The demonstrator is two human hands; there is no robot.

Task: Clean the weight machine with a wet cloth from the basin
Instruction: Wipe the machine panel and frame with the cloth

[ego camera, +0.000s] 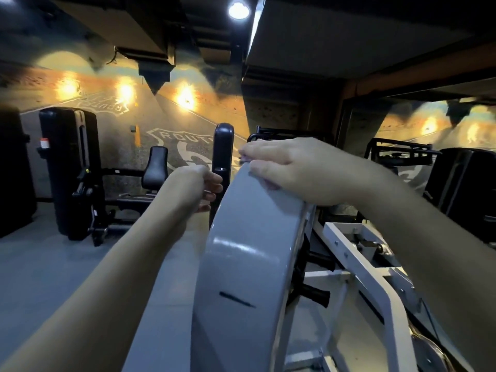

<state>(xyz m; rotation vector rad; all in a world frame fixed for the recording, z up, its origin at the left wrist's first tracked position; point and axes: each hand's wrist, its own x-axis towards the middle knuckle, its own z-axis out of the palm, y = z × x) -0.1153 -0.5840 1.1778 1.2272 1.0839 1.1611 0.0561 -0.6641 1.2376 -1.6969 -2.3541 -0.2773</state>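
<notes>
Resting on the top edge of the curved grey cover (241, 264) of the weight machine (386, 294), the right hand (292, 170) is seen near the middle of the view. Its fingers (255, 149) are laid nearly straight and a little apart over the rim, and they are clamped on nothing that can be seen. A small purplish bit (269, 185) is shown under the palm. It is judged to be the cloth, but most of it is hidden and the picture is blurred there. The left hand (196, 189) is held just beside the left edge of the cover, with its fingers (212, 181) curled. Whether something is gripped in them cannot be told. The basin is not in view. To the right of the cover the white frame (349, 245) is open, with small parts inside.

Several things could go wrong from here. Because the cloth seems to be only pressed and not gripped, it could be lost from under the flat hand and dropped into the open frame. The cover is glossy, so once it is wetted the hand could slide off the rim. If too much water is carried, drops could be let into the parts on the right.
</notes>
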